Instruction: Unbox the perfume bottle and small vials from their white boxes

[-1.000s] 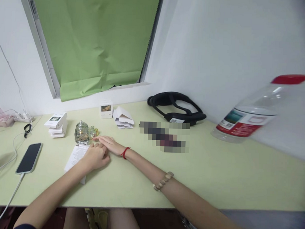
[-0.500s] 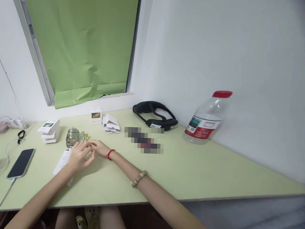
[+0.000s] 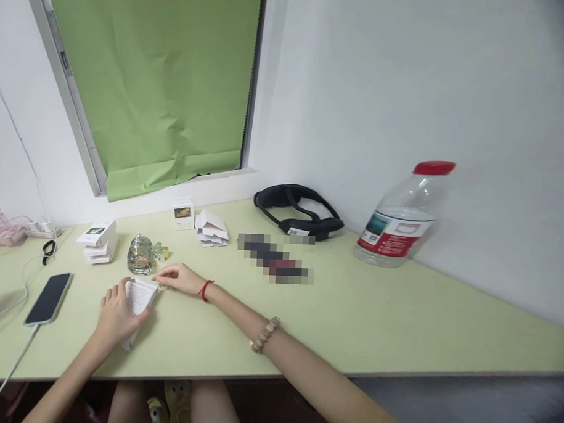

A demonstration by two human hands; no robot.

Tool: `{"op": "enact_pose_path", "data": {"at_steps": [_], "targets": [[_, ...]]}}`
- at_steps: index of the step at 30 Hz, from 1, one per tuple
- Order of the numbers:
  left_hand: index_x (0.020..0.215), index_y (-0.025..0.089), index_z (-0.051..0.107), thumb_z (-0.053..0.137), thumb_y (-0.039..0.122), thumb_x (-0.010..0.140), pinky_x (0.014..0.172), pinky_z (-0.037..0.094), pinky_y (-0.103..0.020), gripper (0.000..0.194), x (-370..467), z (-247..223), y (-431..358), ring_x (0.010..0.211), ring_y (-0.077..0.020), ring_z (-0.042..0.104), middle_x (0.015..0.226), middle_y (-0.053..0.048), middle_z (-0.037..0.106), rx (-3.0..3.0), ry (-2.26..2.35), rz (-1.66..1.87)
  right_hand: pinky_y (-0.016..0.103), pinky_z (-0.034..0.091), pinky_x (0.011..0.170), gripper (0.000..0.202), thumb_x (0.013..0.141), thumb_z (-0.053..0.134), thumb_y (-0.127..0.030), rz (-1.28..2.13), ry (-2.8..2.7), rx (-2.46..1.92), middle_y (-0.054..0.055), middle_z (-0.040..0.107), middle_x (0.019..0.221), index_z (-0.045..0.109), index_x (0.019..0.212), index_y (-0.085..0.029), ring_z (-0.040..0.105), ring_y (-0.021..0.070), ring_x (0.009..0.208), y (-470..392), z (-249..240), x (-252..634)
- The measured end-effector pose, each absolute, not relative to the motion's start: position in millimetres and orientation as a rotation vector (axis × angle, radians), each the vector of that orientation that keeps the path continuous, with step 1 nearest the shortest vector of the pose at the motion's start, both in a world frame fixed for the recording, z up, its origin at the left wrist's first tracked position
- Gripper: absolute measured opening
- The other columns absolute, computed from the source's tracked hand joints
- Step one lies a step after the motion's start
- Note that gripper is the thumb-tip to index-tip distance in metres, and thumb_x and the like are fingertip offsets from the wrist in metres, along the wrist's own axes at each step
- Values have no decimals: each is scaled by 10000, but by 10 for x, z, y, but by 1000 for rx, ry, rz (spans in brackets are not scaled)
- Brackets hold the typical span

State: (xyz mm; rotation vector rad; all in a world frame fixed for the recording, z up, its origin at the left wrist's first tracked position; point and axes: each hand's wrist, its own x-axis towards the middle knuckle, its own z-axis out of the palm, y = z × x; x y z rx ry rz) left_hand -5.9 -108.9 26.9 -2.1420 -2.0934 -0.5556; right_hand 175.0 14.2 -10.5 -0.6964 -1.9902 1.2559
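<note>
A red cord (image 3: 206, 290) rings the right wrist (image 3: 214, 293); brownish beads (image 3: 265, 335) the forearm (image 3: 240, 312).

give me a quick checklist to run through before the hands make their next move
1. Left hand has the box: ok, fingers and thumb are at opposite sides of it.
2. Right hand holding something: cannot tell, its fingertips are at the far end of the box but the detail is too small.
3. Jar upright: ok.
4. Wide gap between jar and box: not ok, the jar stands close to its far end.
5. Bottle capped: ok, the red cap is on.
6. Phone free of its cable: not ok, it is plugged in.
</note>
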Motion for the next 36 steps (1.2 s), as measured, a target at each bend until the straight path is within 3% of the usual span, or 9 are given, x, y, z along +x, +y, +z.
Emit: {"op": "enact_pose_path", "data": {"at_steps": [4, 9, 11, 15, 22, 26, 30, 33, 36], "targets": [[1265, 209, 414, 589, 337, 734, 902, 419, -388, 574, 81, 325, -1086, 1057, -251, 531, 1155, -95, 573, -2234, -1815, -709, 230, 414, 532, 404, 704, 662, -512, 1320, -1889, -698, 42, 678, 720, 741, 885, -159, 525, 110, 591, 130, -102, 1709], [1294, 189, 406, 580, 298, 748, 943, 388, -401, 583, 129, 275, -1121, 1134, -278, 492, 1254, -143, 523, -2118, -1440, -760, 236, 435, 550, 476, 633, 715, -535, 1358, -1720, -716, 33, 667, 738, 711, 914, -150, 547, 108, 590, 145, -30, 1741], [1293, 193, 416, 574, 272, 752, 953, 376, -400, 570, 119, 257, -1133, 1160, -283, 483, 1297, -149, 504, -2096, -1365, -722, 236, 429, 527, 498, 613, 724, -545, 1387, -1679, -693, 21, 647, 685, 697, 901, -139, 534, 103, 557, 120, 10, 1758], [1316, 203, 393, 566, 251, 743, 950, 373, -390, 600, 89, 260, -1132, 1191, -280, 475, 1342, -146, 480, -2151, -1335, -659, 220, 415, 498, 618, 571, 771, -499, 1451, -1593, -644, -53, 570, 561, 627, 1056, -143, 486, 77, 483, 46, 61, 1756], [1325, 205, 361, 570, 273, 719, 894, 410, -378, 644, -41, 307, -1095, 1116, -274, 521, 1253, -131, 531, -2144, -1430, -648, 217, 344, 398, 471, 573, 747, -507, 1329, -1482, -766, -40, 525, 547, 665, 867, -147, 414, 71, 436, 230, 42, 1814], [1360, 204, 304, 578, 290, 740, 894, 411, -384, 684, -200, 365, -1121, 1096, -279, 534, 1259, -137, 526, -2058, -1385, -657, 202, 357, 397, 486, 599, 688, -564, 1114, -1139, -871, 24, 614, 755, 628, 869, -165, 507, 98, 538, 484, 71, 2059], [1405, 202, 220, 560, 261, 781, 959, 386, -441, 714, -373, 466, -1122, 1177, -301, 490, 1302, -158, 492, -1959, -1327, -694, 209, 362, 368, 648, 686, 565, -628, 873, -802, -898, 109, 641, 981, 466, 1140, -175, 604, 143, 575, 633, 104, 2357], [1442, 209, 111, 537, 182, 801, 1030, 351, -496, 770, -479, 551, -1069, 1302, -310, 383, 1353, -171, 434, -1903, -1221, -760, 227, 426, 421, 640, 771, 482, -600, 608, -784, -930, 155, 588, 1149, 362, 1245, -187, 646, 154, 625, 629, 129, 2542], [1455, 198, 31, 515, 125, 807, 1069, 309, -557, 812, -568, 632, -970, 1362, -318, 297, 1367, -182, 400, -1898, -1106, -800, 265, 489, 560, 515, 830, 436, -540, 331, -835, -1069, 157, 576, 1192, 454, 1189, -172, 670, 190, 762, 580, 154, 2683]]}}
